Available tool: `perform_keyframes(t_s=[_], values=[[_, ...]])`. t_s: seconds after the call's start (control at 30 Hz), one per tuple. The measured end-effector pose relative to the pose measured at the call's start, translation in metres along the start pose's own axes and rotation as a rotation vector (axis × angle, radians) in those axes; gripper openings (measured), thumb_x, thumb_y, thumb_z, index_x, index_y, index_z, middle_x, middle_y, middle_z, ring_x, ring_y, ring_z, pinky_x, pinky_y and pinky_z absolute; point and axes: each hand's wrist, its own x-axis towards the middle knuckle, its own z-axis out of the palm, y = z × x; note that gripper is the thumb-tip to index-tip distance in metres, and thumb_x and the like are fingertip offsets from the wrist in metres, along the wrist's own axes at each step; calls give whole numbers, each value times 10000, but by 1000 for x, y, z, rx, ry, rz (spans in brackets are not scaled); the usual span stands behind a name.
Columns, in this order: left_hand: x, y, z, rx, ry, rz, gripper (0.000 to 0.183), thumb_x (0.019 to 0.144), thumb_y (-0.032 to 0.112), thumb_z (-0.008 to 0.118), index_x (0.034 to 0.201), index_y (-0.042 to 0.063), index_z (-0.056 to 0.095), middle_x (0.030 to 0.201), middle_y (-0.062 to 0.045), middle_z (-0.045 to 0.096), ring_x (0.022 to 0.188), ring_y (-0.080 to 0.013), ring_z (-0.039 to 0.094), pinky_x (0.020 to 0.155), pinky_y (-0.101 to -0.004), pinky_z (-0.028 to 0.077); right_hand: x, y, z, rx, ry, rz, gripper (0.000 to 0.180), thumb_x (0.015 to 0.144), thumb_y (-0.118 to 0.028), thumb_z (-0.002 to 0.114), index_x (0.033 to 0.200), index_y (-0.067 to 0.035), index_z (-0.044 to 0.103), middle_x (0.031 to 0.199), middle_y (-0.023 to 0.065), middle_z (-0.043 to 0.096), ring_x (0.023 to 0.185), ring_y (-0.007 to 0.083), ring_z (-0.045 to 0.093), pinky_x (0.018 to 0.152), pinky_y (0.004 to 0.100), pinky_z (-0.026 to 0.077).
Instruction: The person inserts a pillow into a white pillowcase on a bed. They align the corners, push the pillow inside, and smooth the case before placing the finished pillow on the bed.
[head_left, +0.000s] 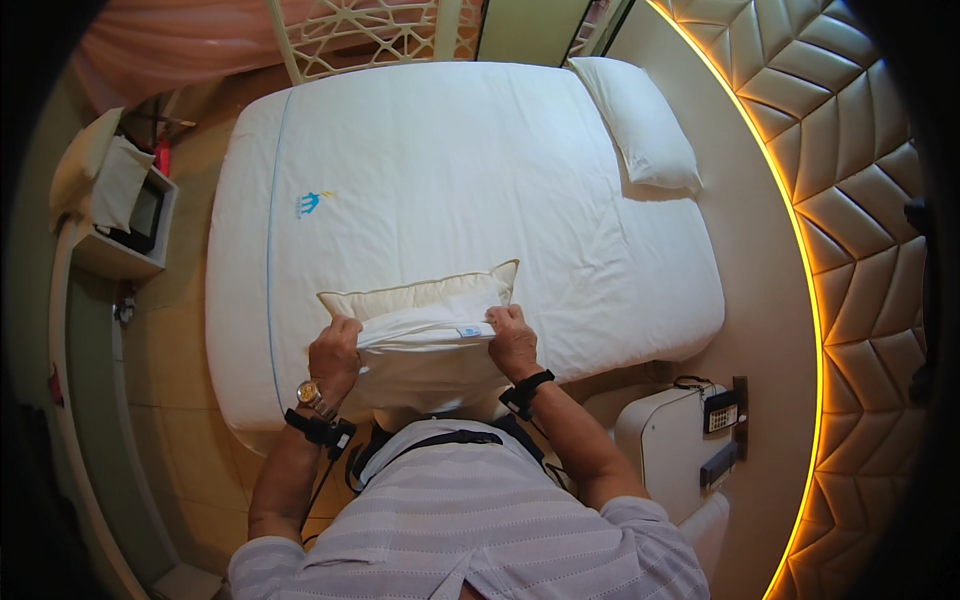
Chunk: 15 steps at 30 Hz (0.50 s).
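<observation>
A cream pillow (420, 292) with piped edges pokes out of a white pillowcase (412, 334) at the near side of the bed. My left hand (335, 358) grips the left end of the pillowcase's gathered opening. At the other end, my right hand (513, 342) is closed on the same edge, beside a small blue-and-white tag (469, 331). Two corners of the pillow stick up beyond my hands. Its lower part hangs towards my body, inside or behind the case; which, I cannot tell. Under it all lies a white sheet (435, 172) with a blue stripe and a printed emblem.
A second white pillow (641, 124) lies at the head end, far right. On the right stands a white nightstand (652, 427) with a telephone (721, 412). Bare cushions (86, 169) rest on a cabinet (127, 251) at left. A lattice screen (360, 34) borders the far side.
</observation>
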Motion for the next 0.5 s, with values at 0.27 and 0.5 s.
perform_keyframes(t_s=[0.27,0.5], values=[[-18,-16,26,-9,71,-3,206,811,-36,614,996,50,642,1000,-148,659,892,-376,663,741,-472,552,-9,0,-17,40,-28,-169,253,825,-10,671,1061,-99,657,1072,136,664,1002,386,659,829,444,546],[-28,-34,42,44,-46,-31,299,766,-26,681,1051,62,659,996,-155,667,904,-394,652,757,-484,547,-8,-11,-21,54,-105,-131,297,807,24,610,1077,-94,644,1009,148,653,925,393,661,794,477,548]])
